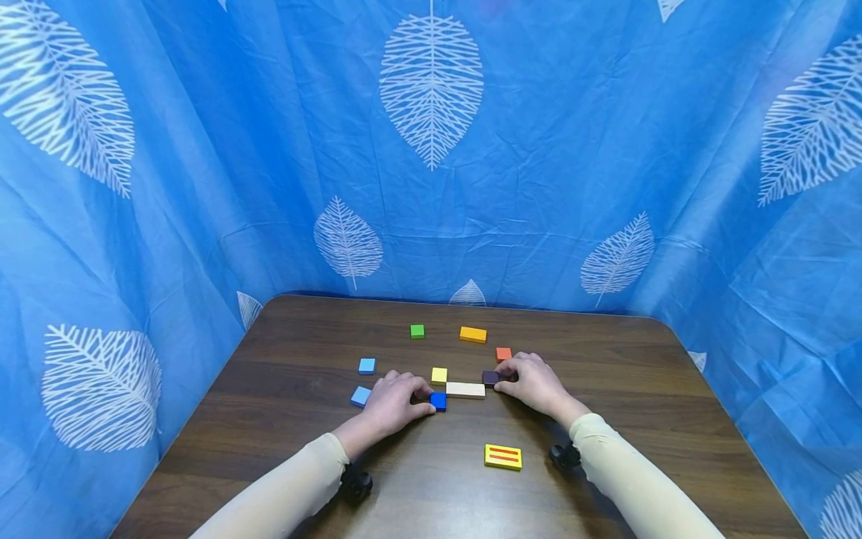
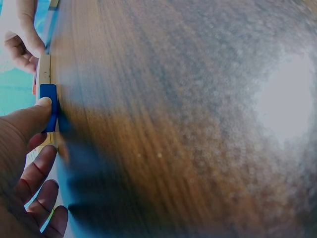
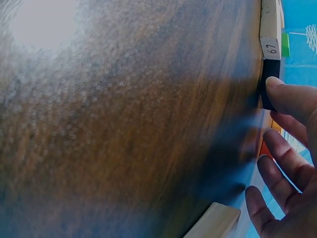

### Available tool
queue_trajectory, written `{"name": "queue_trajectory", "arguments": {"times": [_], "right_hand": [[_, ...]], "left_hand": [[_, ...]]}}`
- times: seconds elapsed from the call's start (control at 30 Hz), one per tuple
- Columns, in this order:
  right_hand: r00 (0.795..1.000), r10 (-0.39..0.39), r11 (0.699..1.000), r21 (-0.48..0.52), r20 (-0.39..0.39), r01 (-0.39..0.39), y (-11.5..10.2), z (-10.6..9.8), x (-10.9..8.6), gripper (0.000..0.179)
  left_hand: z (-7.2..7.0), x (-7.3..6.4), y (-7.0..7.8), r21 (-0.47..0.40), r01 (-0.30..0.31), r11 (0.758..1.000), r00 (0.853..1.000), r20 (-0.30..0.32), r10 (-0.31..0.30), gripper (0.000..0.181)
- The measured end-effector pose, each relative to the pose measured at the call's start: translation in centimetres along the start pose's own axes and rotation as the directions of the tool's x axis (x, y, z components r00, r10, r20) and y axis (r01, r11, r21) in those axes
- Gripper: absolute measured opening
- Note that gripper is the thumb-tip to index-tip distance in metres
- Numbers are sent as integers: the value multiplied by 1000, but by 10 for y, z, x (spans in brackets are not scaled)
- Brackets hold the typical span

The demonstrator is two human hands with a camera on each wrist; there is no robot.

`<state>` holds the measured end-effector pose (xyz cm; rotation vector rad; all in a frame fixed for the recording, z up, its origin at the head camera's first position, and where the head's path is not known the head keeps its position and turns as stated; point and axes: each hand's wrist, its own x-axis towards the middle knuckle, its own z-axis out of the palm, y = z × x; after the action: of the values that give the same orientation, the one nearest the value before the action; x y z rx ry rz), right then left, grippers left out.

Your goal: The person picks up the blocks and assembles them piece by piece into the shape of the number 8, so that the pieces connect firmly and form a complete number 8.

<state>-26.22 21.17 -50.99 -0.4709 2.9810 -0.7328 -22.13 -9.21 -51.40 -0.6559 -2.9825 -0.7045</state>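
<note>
Curtain (image 1: 539, 165) hangs on 3 sides of the brown table (image 1: 626, 359); left hand (image 1: 390, 403) pinches blue block (image 1: 439, 402), right hand (image 1: 535, 383) dark block (image 1: 489, 379).

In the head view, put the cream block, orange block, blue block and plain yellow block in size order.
1. Cream block
2. Orange block
3. Blue block and plain yellow block look too alike to rank.

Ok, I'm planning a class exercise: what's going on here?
At a table, a person's left hand pinches the dark blue block at the left end of the white block, while the right hand pinches the black block at the other end. The green block, orange block and red block lie farther back; the striped block lies on the near side.
</note>
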Motion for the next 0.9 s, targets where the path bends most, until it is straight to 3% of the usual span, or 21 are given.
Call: {"name": "queue_trajectory", "arguments": {"times": [0.9], "right_hand": [[1000, 10, 1000, 0, 0, -10, 0, 2, 1, 28]], "left_hand": [[-1, 0, 1, -4, 0, 1000, 1000, 2, 0, 25]]}}
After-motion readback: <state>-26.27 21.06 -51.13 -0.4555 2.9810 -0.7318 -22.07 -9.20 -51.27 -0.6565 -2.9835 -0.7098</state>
